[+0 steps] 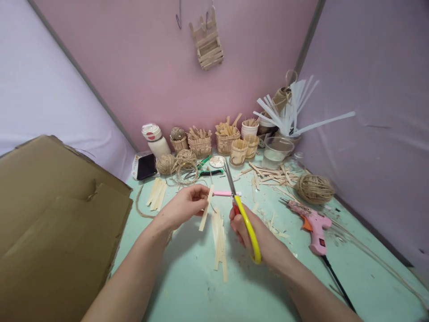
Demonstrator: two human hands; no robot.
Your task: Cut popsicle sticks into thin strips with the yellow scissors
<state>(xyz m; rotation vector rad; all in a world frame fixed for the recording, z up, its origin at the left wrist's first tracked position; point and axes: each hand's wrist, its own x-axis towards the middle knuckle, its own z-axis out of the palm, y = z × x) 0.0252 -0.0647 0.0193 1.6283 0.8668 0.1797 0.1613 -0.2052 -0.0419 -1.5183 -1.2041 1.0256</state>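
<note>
Between the fingertips of my left hand [189, 203] is a flat, pale wooden strip [206, 209], held slanting over the table. My right hand [246, 223] is closed around the scissors [248, 228], whose yellow and red handles sit in my palm. The metal blades point up and away, to the right of the strip and apart from it. Beneath and between my hands lies a loose bunch of similar wooden strips [220, 243]. A pink pen-like tool [223, 193] lies just behind, partly covered by my left fingers and the scissors.
A pink glue gun [313, 223] with its cord and a twine ball [315, 188] lie right. Wooden sticks [271, 174] are scattered behind. Small stick baskets [200, 142], a plastic cup [277, 152] and a bottle [156, 141] line the back. A cardboard box [60, 223] stands left.
</note>
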